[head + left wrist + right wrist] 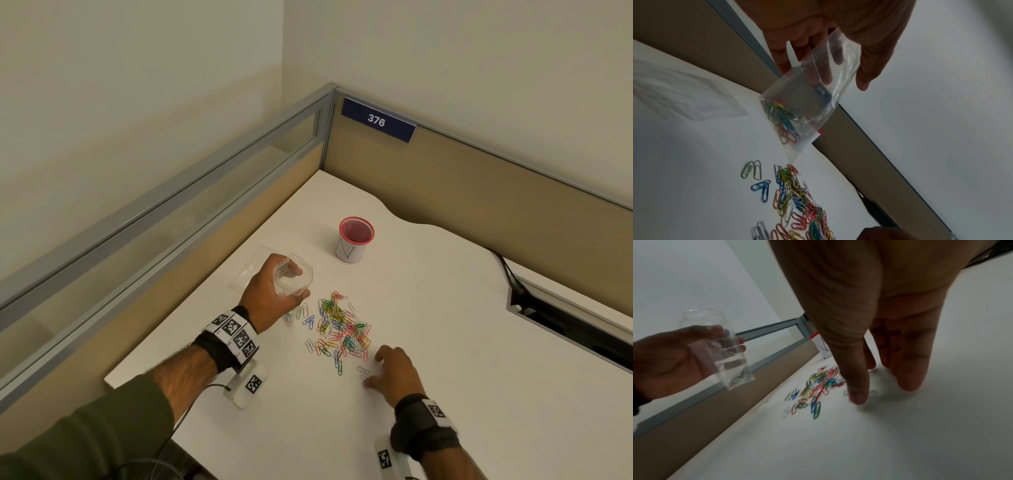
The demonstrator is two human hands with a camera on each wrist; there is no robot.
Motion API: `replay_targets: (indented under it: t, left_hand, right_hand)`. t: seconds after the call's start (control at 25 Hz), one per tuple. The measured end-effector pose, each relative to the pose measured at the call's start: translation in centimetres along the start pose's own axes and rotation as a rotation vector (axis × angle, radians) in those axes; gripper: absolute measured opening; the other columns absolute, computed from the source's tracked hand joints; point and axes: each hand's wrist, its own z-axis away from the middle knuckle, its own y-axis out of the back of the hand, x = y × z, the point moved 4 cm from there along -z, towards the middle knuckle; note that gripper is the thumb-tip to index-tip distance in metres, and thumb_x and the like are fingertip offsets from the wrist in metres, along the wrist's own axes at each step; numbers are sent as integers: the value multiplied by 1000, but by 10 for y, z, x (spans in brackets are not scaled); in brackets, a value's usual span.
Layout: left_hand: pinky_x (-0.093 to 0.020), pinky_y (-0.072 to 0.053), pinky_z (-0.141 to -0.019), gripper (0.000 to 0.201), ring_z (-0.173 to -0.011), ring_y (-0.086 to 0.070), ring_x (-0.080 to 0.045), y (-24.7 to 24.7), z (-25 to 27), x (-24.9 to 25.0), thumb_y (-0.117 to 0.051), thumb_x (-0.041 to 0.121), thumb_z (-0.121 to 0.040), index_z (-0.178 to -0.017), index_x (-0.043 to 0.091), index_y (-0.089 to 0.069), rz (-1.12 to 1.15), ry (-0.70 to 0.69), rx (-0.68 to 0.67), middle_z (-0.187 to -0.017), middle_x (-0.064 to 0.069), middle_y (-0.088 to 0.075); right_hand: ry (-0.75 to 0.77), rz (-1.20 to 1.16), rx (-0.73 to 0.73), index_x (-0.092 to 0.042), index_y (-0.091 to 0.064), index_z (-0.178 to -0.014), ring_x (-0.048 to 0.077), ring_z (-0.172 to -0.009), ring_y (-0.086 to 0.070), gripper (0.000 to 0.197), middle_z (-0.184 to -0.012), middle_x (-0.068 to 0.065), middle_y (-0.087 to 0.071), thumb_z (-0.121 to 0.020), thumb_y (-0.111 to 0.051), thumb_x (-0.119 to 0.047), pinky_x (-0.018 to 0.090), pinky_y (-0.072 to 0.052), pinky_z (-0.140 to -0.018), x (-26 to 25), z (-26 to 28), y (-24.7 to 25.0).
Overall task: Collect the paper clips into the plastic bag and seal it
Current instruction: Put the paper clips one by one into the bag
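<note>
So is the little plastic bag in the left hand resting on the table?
Apart. In the left wrist view the plastic bag hangs from the left hand, its bottom corner above the loose paper clips. The right wrist view shows it raised too.

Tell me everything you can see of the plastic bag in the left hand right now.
The plastic bag is small, clear and thin, creased and glossy. The left hand holds it above the white desk, fingers curled round its upper part, mouth held open and upward. A small cluster of coloured paper clips sits in its lower corner. Nothing else touches it; it is not yet sealed.
</note>
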Motion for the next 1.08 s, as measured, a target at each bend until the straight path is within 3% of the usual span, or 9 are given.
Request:
replay_targets:
  t: [0.2,0.32,0.44,0.52,0.6,0.72,0.84,1.08]
  left_hand:
    - [-22,-43,-94,43,-110,-61,-12,2,2,0,-82,18,-77,-109,16,-54,-32,14,1,-107,4,-65]
    - [-11,-41,-89,43,-109,-60,-8,5,1,3,-82,18,-77,-110,16,-54,-47,11,4,-107,5,-64]
    - [0,-38,-82,43,-107,-58,0,9,0,2,-82,19,-78,-110,15,-54,-62,15,14,-106,7,-64]
    - [-2,-38,-84,43,-107,-59,-1,9,-2,1,-82,19,-78,-110,15,-54,-64,20,17,-106,7,-64]
    - [-7,-38,-86,43,-107,-59,-3,8,-2,0,-82,19,-78,-110,15,-54,-61,26,15,-106,7,-64]
    - [-11,-40,-88,43,-107,-59,-2,6,-3,-3,-83,18,-77,-109,16,-54,-61,24,11,-105,7,-64]
    - [-12,-41,-87,42,-106,-59,-1,2,-4,-3,-82,18,-77,-108,16,-54,-59,24,-3,-104,9,-64]
    - [-16,-42,-88,43,-106,-60,-7,-6,-10,-1,-82,19,-78,-110,15,-54,-69,15,-21,-103,13,-62]
  right_hand:
    - [31,-90,154,-12,-62,-99,24,-88,-60,11,-104,10,-63,-90,-57,-18,32,-51,-81,-37,-18,-3]
    - [80,-70,212,-11,-63,-95,23,-86,-60,11,-103,11,-63,-92,-53,-16,33,-53,-81,-55,-38,11]
    - [136,-7,214,-14,-61,-108,25,-100,-59,23,-112,8,-58,-91,-59,-27,35,-51,-85,-61,-50,22]
    - [192,116,109,-18,-56,-122,25,-112,-52,44,-120,4,-53,-84,-67,-37,39,-50,-91,-65,-54,18]
    - [235,225,39,-20,-54,-125,26,-116,-47,50,-121,4,-50,-80,-69,-38,43,-50,-92,-67,-57,11]
    - [263,285,93,-15,-59,-116,28,-113,-50,27,-116,8,-53,-90,-57,-22,41,-51,-90,-68,-64,7]
    - [254,316,132,-11,-62,-108,27,-104,-56,20,-111,11,-59,-94,-48,-14,37,-52,-87,-68,-68,10]
    - [172,-54,215,-10,-70,-88,24,-86,-64,8,-92,7,-72,-86,-65,-16,32,-53,-77,-60,-63,43]
